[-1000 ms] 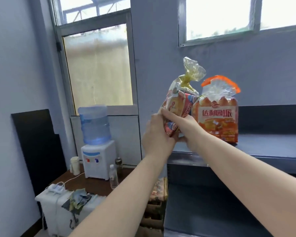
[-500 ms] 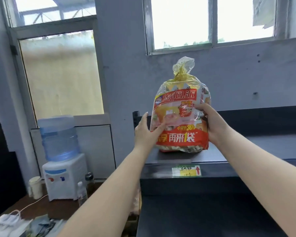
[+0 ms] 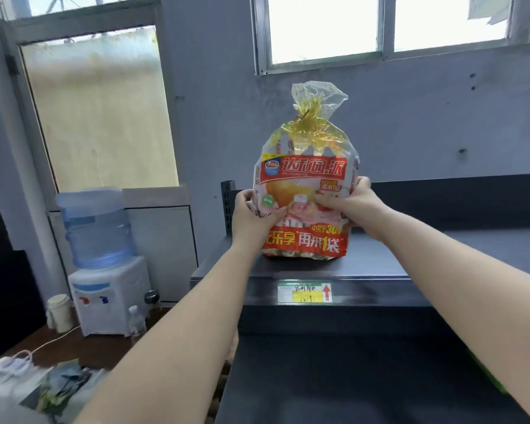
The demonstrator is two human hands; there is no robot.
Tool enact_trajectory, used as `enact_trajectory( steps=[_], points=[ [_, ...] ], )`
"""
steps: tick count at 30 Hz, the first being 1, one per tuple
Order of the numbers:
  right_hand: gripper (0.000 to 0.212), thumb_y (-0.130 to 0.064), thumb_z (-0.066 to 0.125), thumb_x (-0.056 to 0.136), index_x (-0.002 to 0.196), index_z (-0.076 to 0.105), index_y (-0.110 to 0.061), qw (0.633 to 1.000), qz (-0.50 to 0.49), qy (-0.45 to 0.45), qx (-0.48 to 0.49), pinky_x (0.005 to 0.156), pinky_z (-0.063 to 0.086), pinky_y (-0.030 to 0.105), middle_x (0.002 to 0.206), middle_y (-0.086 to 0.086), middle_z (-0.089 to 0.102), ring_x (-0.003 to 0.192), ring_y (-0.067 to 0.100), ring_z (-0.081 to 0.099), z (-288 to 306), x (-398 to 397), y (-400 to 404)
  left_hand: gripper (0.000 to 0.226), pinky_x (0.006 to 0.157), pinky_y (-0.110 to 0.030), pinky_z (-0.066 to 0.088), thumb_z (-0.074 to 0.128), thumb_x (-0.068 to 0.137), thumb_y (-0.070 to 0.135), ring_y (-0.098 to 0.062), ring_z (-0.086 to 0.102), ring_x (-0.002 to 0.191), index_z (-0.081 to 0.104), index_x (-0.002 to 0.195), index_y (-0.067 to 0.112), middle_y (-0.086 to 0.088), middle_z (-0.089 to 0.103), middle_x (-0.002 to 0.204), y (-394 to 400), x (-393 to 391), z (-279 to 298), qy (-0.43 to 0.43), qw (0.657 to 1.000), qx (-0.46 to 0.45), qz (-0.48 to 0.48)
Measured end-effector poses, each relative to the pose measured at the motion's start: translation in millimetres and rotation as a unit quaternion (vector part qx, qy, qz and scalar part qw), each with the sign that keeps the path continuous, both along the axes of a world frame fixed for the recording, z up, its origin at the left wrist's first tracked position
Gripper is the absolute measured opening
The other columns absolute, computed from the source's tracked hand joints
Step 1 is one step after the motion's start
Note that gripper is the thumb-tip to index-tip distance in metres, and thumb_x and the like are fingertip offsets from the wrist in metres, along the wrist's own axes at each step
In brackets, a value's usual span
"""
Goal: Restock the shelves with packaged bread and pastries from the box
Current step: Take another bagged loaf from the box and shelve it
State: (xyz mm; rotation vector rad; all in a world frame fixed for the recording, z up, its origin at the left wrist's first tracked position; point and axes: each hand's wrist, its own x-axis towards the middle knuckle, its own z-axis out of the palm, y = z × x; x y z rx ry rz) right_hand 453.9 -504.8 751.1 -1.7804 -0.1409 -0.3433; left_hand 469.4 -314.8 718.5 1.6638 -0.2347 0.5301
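Head view: the bag (image 3: 303,206) stands upright on the top shelf (image 3: 441,258), near its left end. I'd square it label-forward, check it sits flat, then let go gently. My left hand (image 3: 251,218) and right hand (image 3: 354,206) clasp its sides, arms outstretched, fingers curled round the plastic.

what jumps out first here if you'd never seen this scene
A big red-and-yellow pastry bag stands upright on the top shelf, gripped by the left hand and right hand on either side. To the left, a water dispenser sits on a brown table. A price label marks the shelf edge below the bag.
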Motion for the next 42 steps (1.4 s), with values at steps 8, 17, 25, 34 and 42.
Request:
enact_trajectory(
  steps=[8,17,25,34,42],
  points=[
    [0.069,-0.025,0.082,0.069,0.116,0.032,-0.019,0.997,-0.036,-0.012,-0.071,0.089,0.053,0.045,0.108,0.001,0.059,0.102,0.022,0.061,-29.8,31.4,-4.1,0.061,0.093,-0.041,0.051,0.069,0.084,0.018,-0.020,0.058,0.109,0.029,0.131,0.017,-0.005,0.055,0.128,-1.0,17.2,-30.0,0.069,0.995,0.075,-0.019],
    [0.097,-0.044,0.082,0.064,0.138,0.025,-0.018,0.983,-0.151,-0.070,-0.082,0.097,0.047,0.049,0.139,0.009,0.041,0.125,0.025,0.046,-42.0,31.5,2.2,0.059,0.089,-0.038,0.053,0.061,0.090,0.026,-0.024,0.060,0.111,0.030,0.139,0.021,-0.007,0.054,0.133,9.7,19.8,-26.5,0.106,0.989,0.096,-0.032],
    [0.039,-0.034,0.070,0.079,0.107,0.055,-0.012,0.902,-0.156,-0.306,-0.260,0.091,0.041,0.037,0.112,0.005,0.056,0.110,0.023,0.046,-33.1,-1.3,70.7,0.043,0.086,-0.030,0.043,0.058,0.091,0.032,-0.025,0.056,0.112,0.050,0.128,0.011,-0.008,0.057,0.124,53.1,0.7,-20.9,0.030,0.974,0.192,0.113],
    [0.038,-0.037,0.065,0.083,0.113,0.056,-0.016,0.877,0.139,-0.263,-0.377,0.078,0.044,0.033,0.102,-0.003,0.055,0.092,0.012,0.044,-110.5,-40.8,249.0,0.025,0.088,-0.032,0.047,0.057,0.092,0.027,-0.023,0.059,0.103,0.061,0.111,0.012,-0.008,0.063,0.112,225.5,-86.6,-96.0,0.119,0.930,0.224,0.266],
    [0.041,-0.038,0.067,0.081,0.114,0.055,-0.016,0.815,0.379,-0.083,-0.431,0.078,0.045,0.033,0.106,-0.001,0.056,0.090,0.015,0.051,-261.1,-116.8,405.0,0.022,0.082,-0.028,0.047,0.057,0.091,0.027,-0.019,0.059,0.101,0.062,0.110,0.017,0.000,0.061,0.110,356.9,-237.3,-250.4,0.334,0.844,0.218,0.357]
  ],
)
